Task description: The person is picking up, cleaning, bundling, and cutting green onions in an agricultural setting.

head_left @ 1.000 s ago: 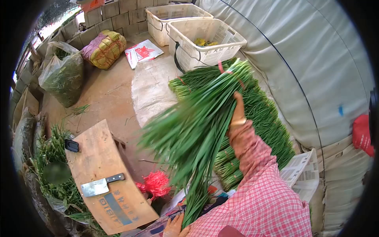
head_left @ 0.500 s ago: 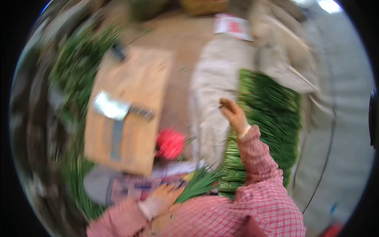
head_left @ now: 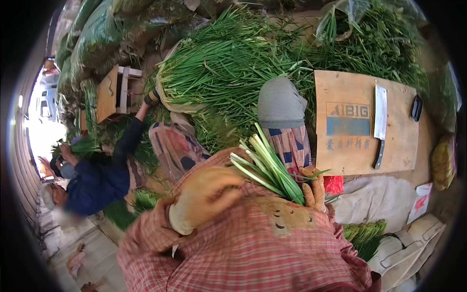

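A small bunch of garlic chives [head_left: 277, 168], pale stems pointing up and left, lies slanted above my lap. Gloved in orange, my right hand [head_left: 315, 189] has its fingers closed around the green leaf end. My left hand [head_left: 209, 197], also in an orange glove, is to the left of the bunch near its pale stems; motion blur hides how its fingers stand. A large loose heap of garlic chives [head_left: 224, 63] spreads beyond my knees.
To the right, a cleaver [head_left: 380, 114] and a black object [head_left: 416, 108] lie on a wooden board [head_left: 335, 160]. Red plastic [head_left: 333, 185] shows below the board. Stacked chives [head_left: 365, 233] sit at lower right. A co-worker in dark blue [head_left: 99, 182] is at left, near a wooden stool [head_left: 108, 97].
My view has swung left. My right hand has come back from the stacked chives and now grips the bunch, which was beside my left hand. The left hand has lifted from my lap.
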{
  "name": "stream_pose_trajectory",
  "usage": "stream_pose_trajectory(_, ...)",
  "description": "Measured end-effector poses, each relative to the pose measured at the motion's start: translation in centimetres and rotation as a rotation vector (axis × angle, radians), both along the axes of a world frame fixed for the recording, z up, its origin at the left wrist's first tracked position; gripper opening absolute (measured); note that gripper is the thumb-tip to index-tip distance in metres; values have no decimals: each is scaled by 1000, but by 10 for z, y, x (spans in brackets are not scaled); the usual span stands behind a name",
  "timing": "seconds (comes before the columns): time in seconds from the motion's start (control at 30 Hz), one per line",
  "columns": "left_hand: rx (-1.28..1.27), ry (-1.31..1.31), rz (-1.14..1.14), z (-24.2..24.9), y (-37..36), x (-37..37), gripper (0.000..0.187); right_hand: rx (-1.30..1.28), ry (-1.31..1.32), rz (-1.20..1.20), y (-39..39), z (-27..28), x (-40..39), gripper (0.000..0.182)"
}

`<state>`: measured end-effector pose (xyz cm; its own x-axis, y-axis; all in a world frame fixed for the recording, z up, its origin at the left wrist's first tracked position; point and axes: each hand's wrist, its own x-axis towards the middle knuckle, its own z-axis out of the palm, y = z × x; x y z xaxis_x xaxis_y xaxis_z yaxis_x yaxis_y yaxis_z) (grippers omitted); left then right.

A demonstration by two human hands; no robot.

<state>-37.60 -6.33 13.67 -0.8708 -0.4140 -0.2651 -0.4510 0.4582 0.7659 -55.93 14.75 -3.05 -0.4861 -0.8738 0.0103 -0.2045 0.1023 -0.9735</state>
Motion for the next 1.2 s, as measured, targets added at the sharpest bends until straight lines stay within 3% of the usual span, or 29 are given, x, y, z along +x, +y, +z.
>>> stream_pose_trajectory(0.03, 27, -42, 323, -15, 9, 36, 29, 24, 34, 25, -7, 3, -1, 33)
stream_pose_trajectory(0.13, 705, 261, 871, -108, 53, 84, 39, 56, 160, 93, -29, 12, 2, 31)
stream_pose_trajectory(0.23, 680, 430, 655, -156, 46, 55, 44, 3, 314, 272, -46, 13, 6, 33)
stream_pose_trajectory(0.3, 1021, 468, 800, -132, 29, 30, 42, -70, 397, 482, -52, 8, 3, 35)
stream_pose_trajectory(0.37, 1238, 561, 865, -136, 21, 18, 42, -80, 470, 438, -54, 4, 12, 40)
stream_pose_trajectory(0.43, 1155, 645, 666, -143, 12, 15, 53, -71, 540, 374, -50, 4, 23, 41)
stream_pose_trajectory(0.53, 1244, 794, 673, -134, 5, -2, 51, 3, 527, 296, -49, 24, 39, 40)
stream_pose_trajectory(0.57, 1198, 801, 722, -127, 4, -10, 46, -5, 509, 259, -48, 30, 44, 40)
stream_pose_trajectory(0.67, 1400, 829, 817, -133, 0, -24, 23, -16, 526, 128, -36, 24, 58, 38)
stream_pose_trajectory(0.73, 1385, 946, 648, -141, 5, -29, 19, 9, 541, 71, -26, 31, 60, 38)
stream_pose_trajectory(0.77, 1396, 973, 572, -138, 8, -32, 20, 78, 486, 84, -23, 37, 59, 40)
stream_pose_trajectory(0.83, 1418, 814, 687, -116, 9, -37, 28, 23, 312, 138, -10, 45, 45, 36)
stream_pose_trajectory(0.9, 1407, 838, 667, -111, 1, -36, 27, 131, -56, 12, 12, 37, 32, 28)
stream_pose_trajectory(0.97, 1487, 985, 594, -122, -33, -31, 26, 156, -283, -314, 35, 26, -3, 25)
stream_pose_trajectory(1.0, 1396, 1005, 634, -113, -45, -33, 29, 74, 46, -423, 57, -10, -35, 24)
stream_pose_trajectory(1.03, 1300, 1029, 676, -98, -57, -34, 34, 130, 138, -546, 72, -31, -66, 24)
stream_pose_trajectory(1.1, 1307, 1110, 497, -77, -83, -33, 37, 375, 423, -798, 78, -28, -116, 26)
stream_pose_trajectory(1.17, 1281, 1168, 355, -53, -92, -38, 42, 507, 706, -829, 73, -37, -150, 43)
stream_pose_trajectory(1.2, 1267, 1181, 425, -47, -90, -42, 41, 587, 809, -822, 65, -37, -162, 48)
